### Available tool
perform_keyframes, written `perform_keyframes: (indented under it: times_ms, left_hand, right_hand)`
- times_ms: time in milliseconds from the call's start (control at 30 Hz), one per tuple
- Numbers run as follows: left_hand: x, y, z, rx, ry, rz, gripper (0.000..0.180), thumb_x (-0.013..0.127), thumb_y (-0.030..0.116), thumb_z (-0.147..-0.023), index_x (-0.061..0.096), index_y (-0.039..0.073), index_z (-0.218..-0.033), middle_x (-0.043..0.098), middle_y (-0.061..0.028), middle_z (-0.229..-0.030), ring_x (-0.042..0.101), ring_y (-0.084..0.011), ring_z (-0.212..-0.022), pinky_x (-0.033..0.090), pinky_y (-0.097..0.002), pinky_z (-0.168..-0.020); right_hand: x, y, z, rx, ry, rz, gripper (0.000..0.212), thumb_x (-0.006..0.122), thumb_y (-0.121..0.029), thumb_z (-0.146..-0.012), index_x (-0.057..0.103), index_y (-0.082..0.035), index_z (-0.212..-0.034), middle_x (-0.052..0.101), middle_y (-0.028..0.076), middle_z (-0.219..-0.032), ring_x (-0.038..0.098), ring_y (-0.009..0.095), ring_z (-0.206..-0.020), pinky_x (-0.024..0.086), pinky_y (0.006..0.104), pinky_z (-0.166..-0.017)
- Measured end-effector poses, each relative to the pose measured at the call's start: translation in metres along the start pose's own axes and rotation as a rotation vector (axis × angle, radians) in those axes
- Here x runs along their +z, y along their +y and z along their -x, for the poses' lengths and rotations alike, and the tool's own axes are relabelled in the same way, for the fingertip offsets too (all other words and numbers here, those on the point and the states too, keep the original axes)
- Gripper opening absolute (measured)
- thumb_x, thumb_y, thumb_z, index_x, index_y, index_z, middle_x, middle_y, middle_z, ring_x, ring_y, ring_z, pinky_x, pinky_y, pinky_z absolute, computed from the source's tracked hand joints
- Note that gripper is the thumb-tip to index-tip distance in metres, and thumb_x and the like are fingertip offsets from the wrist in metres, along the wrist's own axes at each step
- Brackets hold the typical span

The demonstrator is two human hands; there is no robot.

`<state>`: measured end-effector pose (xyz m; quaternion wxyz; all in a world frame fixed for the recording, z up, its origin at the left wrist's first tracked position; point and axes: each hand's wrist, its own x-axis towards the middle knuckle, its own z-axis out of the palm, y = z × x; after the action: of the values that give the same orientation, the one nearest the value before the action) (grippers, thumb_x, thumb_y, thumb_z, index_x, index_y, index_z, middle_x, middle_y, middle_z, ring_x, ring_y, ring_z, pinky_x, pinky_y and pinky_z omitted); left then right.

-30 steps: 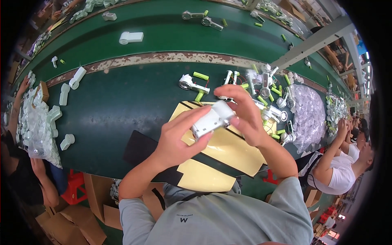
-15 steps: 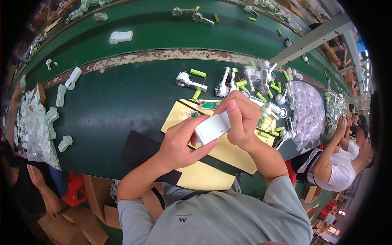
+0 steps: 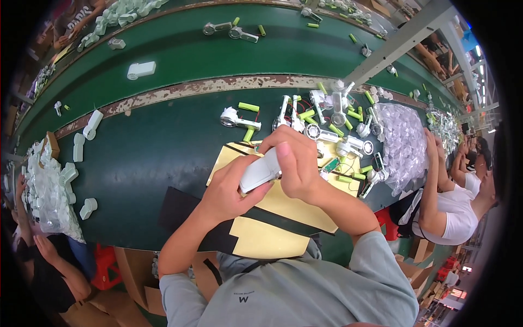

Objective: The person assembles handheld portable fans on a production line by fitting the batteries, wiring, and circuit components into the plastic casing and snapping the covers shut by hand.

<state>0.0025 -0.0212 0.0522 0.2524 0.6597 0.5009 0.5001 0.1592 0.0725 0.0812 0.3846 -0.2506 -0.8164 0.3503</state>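
A white plastic casing (image 3: 259,173), shaped like the body of a small hand-held fan, is held between both hands above the table. My left hand (image 3: 226,189) wraps the lower end, fingers and thumb on opposite sides. Around the upper end closes my right hand (image 3: 297,163), its thumb pressed along the top, hiding that part of the casing. Beneath the hands lies a yellow sheet with black strips (image 3: 272,237). Just beyond them are several open fan assemblies (image 3: 239,117) with red wires and green cylindrical batteries (image 3: 248,107).
A clear bag of white parts (image 3: 403,144) stands at the right, beside a co-worker in white (image 3: 452,218). White casings (image 3: 87,208) and a filled bag (image 3: 49,185) lie at the left. Behind a worn ledge (image 3: 180,87), a green conveyor (image 3: 185,46) carries more parts. A metal post (image 3: 397,46) rises at right.
Both hands have shifted left with the casing, now tilted more steeply. The right fingers cover more of its upper end. The co-worker's hand at the right has reached to the clear bag.
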Motion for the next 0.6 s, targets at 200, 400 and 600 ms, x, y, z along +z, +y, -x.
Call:
perform_keyframes:
  times_ms: [200, 400, 600]
  left_hand:
    - [-0.006, -0.001, -0.001, 0.163, -0.016, -0.081, 0.050, 0.081, 0.013, -0.070, 0.059, -0.002, -0.111, 0.066, -0.0158, -0.091, 0.065, -0.0308, -0.072, 0.054, -0.0354, -0.064]
    - [-0.004, 0.004, 0.002, 0.246, 0.019, -0.093, 0.051, 0.082, 0.014, -0.067, 0.060, -0.005, -0.109, 0.066, -0.0155, -0.090, 0.065, -0.0296, -0.070, 0.053, -0.0342, -0.062]
    - [-0.015, -0.005, 0.003, 0.125, -0.008, 0.052, 0.044, 0.078, 0.015, -0.074, 0.061, -0.004, -0.109, 0.066, -0.0138, -0.085, 0.064, -0.0258, -0.064, 0.051, -0.0325, -0.060]
  right_hand:
    - [0.004, 0.000, 0.007, -0.126, 0.141, -0.204, 0.046, 0.035, -0.028, -0.099, 0.062, 0.003, -0.078, 0.057, 0.014, -0.071, 0.056, 0.026, -0.061, 0.044, 0.0346, -0.055]
    - [0.000, -0.009, 0.007, -0.179, 0.126, -0.112, 0.050, 0.034, -0.032, -0.099, 0.063, 0.002, -0.078, 0.055, 0.014, -0.068, 0.053, 0.024, -0.057, 0.043, 0.0333, -0.053]
    - [0.000, -0.009, 0.005, 0.023, 0.012, -0.254, 0.053, 0.030, -0.033, -0.101, 0.064, 0.003, -0.083, 0.057, 0.014, -0.074, 0.054, 0.024, -0.061, 0.043, 0.0336, -0.056]
